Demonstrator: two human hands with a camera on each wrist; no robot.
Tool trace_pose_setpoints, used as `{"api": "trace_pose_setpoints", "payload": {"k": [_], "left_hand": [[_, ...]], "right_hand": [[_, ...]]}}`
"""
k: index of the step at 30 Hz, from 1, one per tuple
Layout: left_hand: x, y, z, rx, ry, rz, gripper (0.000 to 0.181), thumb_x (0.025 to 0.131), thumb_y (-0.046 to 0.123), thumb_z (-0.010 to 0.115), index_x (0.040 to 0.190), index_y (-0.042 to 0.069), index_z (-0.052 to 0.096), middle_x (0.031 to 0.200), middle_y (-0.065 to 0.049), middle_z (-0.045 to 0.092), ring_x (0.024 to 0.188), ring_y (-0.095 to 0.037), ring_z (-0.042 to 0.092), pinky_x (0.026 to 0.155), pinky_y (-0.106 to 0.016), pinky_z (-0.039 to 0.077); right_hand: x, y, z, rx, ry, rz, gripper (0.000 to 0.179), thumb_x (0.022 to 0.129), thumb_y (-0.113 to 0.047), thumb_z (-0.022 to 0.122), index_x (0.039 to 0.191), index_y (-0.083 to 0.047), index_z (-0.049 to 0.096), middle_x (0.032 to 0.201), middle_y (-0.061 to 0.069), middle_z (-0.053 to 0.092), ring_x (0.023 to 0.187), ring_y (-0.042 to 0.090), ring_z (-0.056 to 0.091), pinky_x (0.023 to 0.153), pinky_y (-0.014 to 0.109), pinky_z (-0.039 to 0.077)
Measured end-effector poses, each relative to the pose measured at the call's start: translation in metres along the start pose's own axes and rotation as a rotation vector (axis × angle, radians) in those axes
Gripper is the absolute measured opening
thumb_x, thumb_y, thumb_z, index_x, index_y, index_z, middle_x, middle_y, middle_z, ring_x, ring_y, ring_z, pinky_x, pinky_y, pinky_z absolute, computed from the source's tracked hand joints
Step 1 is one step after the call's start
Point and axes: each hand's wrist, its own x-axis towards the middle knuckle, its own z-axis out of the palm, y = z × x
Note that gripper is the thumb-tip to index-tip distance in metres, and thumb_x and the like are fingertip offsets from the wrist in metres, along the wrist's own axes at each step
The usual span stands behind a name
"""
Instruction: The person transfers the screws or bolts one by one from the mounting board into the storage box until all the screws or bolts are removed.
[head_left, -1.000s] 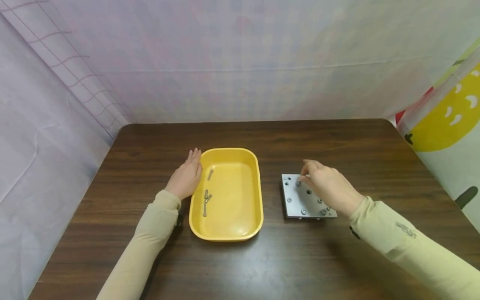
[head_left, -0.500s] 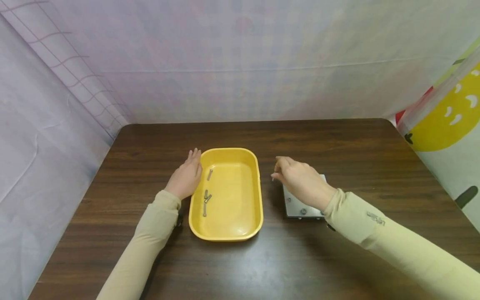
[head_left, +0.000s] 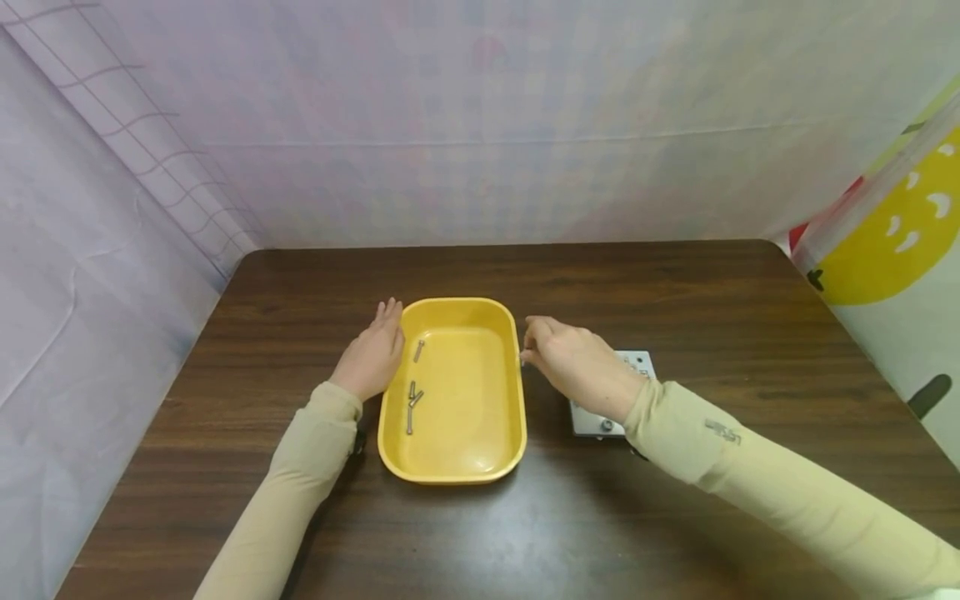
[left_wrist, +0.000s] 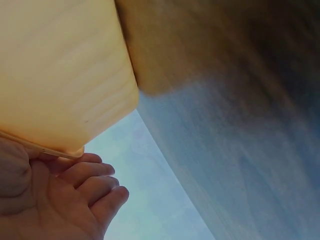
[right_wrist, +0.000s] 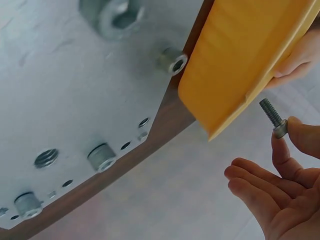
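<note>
A yellow tray [head_left: 476, 400] stands in front of me with several small metal screws [head_left: 410, 417] lying toward its left side. My left hand [head_left: 371, 354] rests along the tray's left rim, its fingers stretched out. Between thumb and index finger, my right hand [right_wrist: 287, 185] pinches the head of a socket-head screw [right_wrist: 272, 116], thread pointing away from the fingers. That hand is beside the tray's right rim in the head view, and its other fingers extend loosely. Partly hidden under the right forearm lies a metal plate [head_left: 592, 422] with holes and socket-head screws set in it.
Both tray and plate sit on a dark brown wooden table [head_left: 480, 542]. A pale fabric sheet [head_left: 480, 125] hangs behind the table's far edge, and a sheet with a yellow fruit print [head_left: 892, 225] hangs at the right.
My right hand has lifted away from the metal plate with the screw and moved left to the tray's right rim. The left hand and tray have stayed in place.
</note>
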Motion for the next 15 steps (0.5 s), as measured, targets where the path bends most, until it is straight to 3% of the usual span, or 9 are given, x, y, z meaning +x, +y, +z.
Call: {"api": "trace_pose_setpoints", "payload": {"k": [5, 15], "left_hand": [[0.0, -0.001, 0.0, -0.001, 0.0, 0.0, 0.052, 0.107, 0.017, 0.027, 0.153, -0.006, 0.023, 0.161, -0.023, 0.019, 0.15, -0.035, 0.017, 0.123, -0.049, 0.02], [0.0, 0.0, 0.0, 0.0, -0.003, -0.005, 0.053, 0.107, 0.018, 0.028, 0.154, -0.005, 0.022, 0.161, -0.022, 0.02, 0.151, -0.034, 0.018, 0.123, -0.049, 0.02]], "right_hand": [[0.006, -0.007, 0.002, 0.0, 0.016, -0.01, 0.018, 0.092, -0.013, 0.07, 0.098, 0.002, 0.062, 0.11, 0.019, 0.067, 0.082, 0.03, 0.071, 0.067, 0.038, 0.062], [0.02, -0.028, 0.003, -0.015, -0.039, -0.038, 0.018, 0.094, -0.016, 0.068, 0.097, -0.001, 0.059, 0.088, 0.008, 0.065, 0.066, 0.019, 0.065, 0.055, 0.029, 0.057]]}}
